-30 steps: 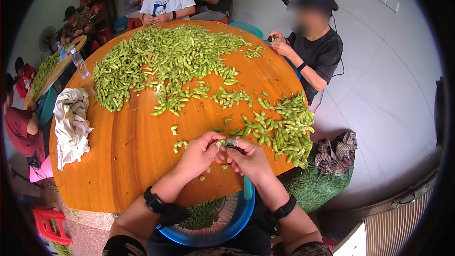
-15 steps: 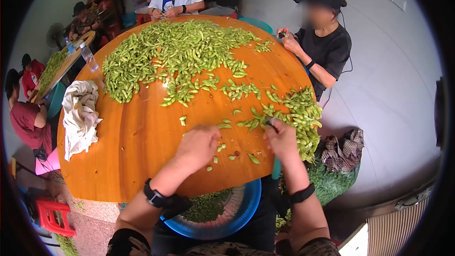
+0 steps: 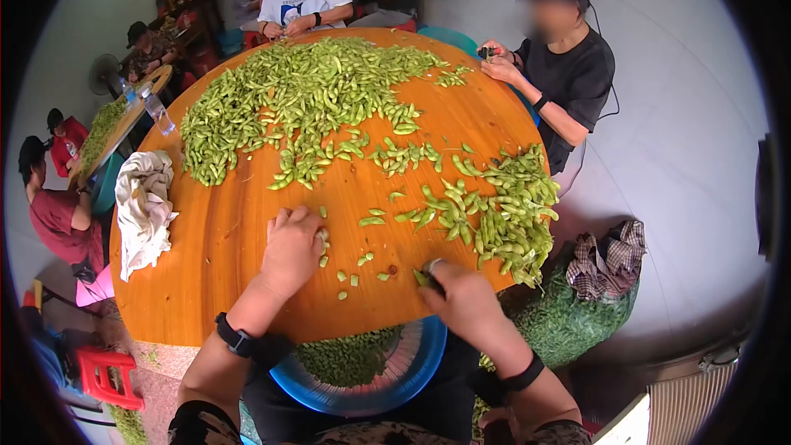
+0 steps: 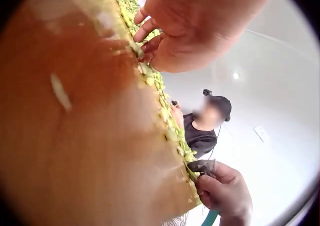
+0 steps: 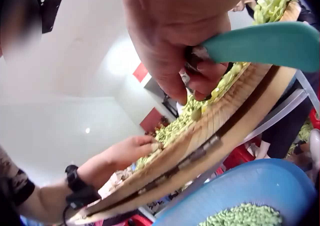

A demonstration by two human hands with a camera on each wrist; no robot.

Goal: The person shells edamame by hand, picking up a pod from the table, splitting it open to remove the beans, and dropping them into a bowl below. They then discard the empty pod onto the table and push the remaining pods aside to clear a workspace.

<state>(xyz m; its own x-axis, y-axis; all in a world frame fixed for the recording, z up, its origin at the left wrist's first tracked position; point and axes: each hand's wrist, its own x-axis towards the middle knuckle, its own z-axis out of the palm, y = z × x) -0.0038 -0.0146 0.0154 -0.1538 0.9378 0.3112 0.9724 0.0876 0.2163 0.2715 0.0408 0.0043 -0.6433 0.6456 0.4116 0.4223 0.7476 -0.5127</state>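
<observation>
My left hand (image 3: 292, 254) is low over the wooden table (image 3: 222, 297), fingers loosely bent beside a few pale green pod pieces (image 3: 323, 260). In the left wrist view its fingers (image 4: 146, 28) are slightly apart, with small pieces close to the tips. My right hand (image 3: 470, 301), near the table's front edge, grips a tool by its teal handle (image 5: 265, 43); the tool's working end is hidden by the fingers. Dark wrapping (image 4: 202, 166) covers some of those fingertips. A green pod (image 3: 421, 278) shows at the right fingertips. Several short cut pieces (image 3: 354, 280) lie between the hands.
A large heap of green soybean pods (image 3: 313, 91) covers the far side; a smaller pile (image 3: 515, 206) lies right. A blue basin (image 3: 428, 371) with green beans is below the front edge. White cloth (image 3: 144, 206) and a bottle (image 3: 156, 111) stand left. People sit around.
The hands were together, with the right hand at a pod; they parted. My right hand reached to the right pile, then came back toward the front edge. My left hand moved left.
</observation>
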